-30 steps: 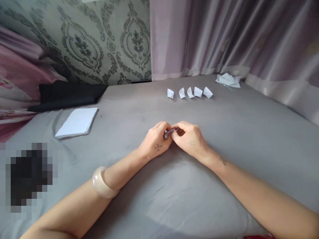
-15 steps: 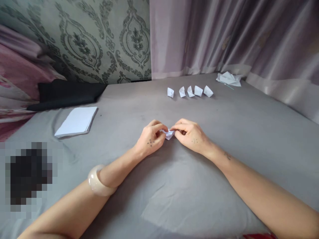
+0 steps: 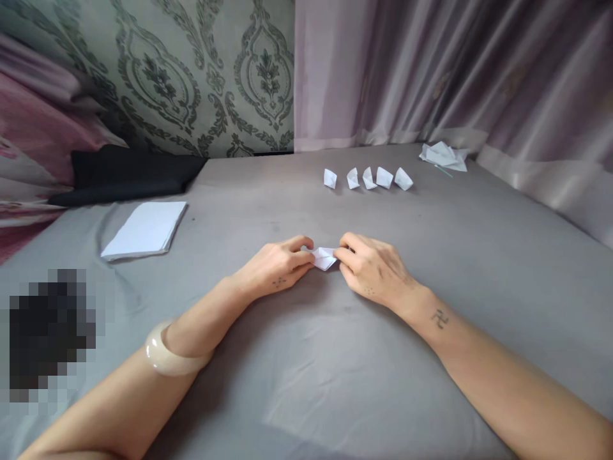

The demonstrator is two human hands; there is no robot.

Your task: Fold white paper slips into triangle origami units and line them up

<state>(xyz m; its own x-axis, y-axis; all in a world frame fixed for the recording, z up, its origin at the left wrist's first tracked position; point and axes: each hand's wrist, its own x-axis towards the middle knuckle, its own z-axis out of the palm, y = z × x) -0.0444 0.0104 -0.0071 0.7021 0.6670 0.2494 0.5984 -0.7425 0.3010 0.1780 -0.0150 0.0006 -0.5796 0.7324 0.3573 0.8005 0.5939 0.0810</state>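
Observation:
A small piece of folded white paper (image 3: 324, 259) is held between my two hands, low over the grey sheet. My left hand (image 3: 282, 265) pinches its left corner between thumb and fingers. On the other side, my right hand (image 3: 371, 265) grips the right corner. The paper has creased, slanting sides and comes to a point toward me. My fingertips cover both of its ends. Beyond my hands, several small folded white paper pieces (image 3: 384, 177) stand in a loose row.
On the left lies a stack of white paper (image 3: 146, 229), with a black cloth (image 3: 138, 172) behind it. More white papers (image 3: 444, 155) and a thin pale stick (image 3: 444, 171) lie at the back right, by the curtain (image 3: 383, 70). A blurred dark patch (image 3: 48, 332) is at lower left.
Both hands have shifted their hold to the outer corners, and more of the folded paper shows between them. My right wrist has turned. The camera view has moved slightly.

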